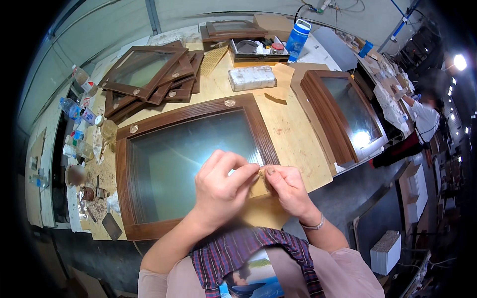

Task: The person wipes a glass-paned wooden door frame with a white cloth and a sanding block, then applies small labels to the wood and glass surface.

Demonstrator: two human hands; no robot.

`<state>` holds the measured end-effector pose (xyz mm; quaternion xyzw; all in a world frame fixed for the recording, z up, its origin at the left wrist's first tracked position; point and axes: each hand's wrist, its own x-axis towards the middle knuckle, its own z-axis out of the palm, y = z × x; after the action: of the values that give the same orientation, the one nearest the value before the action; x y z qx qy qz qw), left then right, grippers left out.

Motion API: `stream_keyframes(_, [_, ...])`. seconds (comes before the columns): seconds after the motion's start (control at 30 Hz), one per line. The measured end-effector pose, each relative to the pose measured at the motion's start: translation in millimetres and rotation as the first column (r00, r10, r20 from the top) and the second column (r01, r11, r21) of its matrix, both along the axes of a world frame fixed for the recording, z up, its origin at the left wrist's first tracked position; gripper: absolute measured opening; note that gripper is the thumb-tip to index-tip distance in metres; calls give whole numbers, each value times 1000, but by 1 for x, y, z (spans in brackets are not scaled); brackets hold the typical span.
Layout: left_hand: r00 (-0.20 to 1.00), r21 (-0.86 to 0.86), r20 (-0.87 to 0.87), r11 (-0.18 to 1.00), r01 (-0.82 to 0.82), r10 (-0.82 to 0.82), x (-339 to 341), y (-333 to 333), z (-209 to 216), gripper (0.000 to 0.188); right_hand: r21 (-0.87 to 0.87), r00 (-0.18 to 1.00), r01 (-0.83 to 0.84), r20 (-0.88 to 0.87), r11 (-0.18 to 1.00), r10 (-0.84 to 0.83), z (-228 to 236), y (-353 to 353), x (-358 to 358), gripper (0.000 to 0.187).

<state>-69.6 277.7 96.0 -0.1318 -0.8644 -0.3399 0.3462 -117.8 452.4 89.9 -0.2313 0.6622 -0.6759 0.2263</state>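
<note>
Both hands are pinched on a small tan piece of sandpaper with dark print along one side. My left hand has its thumb and forefinger together at the piece's upper edge. My right hand grips the other side, thumb on top. They are above the near right part of a brown wooden frame with a glass panel, which lies flat on the workbench. Round light stickers or spots mark the frame's far rail. What the curled fingers cover underneath is hidden.
More glazed frames are stacked at the far left, others on the right. A white wrapped block, tan sheets, a tool box and a blue bottle stand behind. Bottles line the left; a person stands far right.
</note>
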Motion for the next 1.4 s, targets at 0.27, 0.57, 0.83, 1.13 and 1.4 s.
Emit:
stream_keyframes(0.27, [976, -243, -203, 962, -129, 80, 2, 17, -15, 32, -12, 992, 123, 22, 992, -123, -4, -1, 4, 38])
stream_keyframes(0.57, [994, -194, -86, 980, 42, -59, 16, 24, -17, 34, 22, 989, 135, 54, 991, -136, -31, 12, -4, 38])
stream_keyframes(0.83, [949, 221, 81, 934, 282, -306, 33, 11, -1, 22, -27, 959, 243, 154, 970, -237, -38, 25, -14, 35])
stream_keyframes(1.13, [718, 665, 565, 739, -106, -406, 9, -3, -49, 11, -172, 841, 539, 166, 825, -515, -37, 123, -40, 30])
stream_keyframes(1.4, [652, 666, 599, 741, -85, -464, -12, 30, -66, 11, -169, 753, 658, 157, 734, -639, -26, 182, -28, 38])
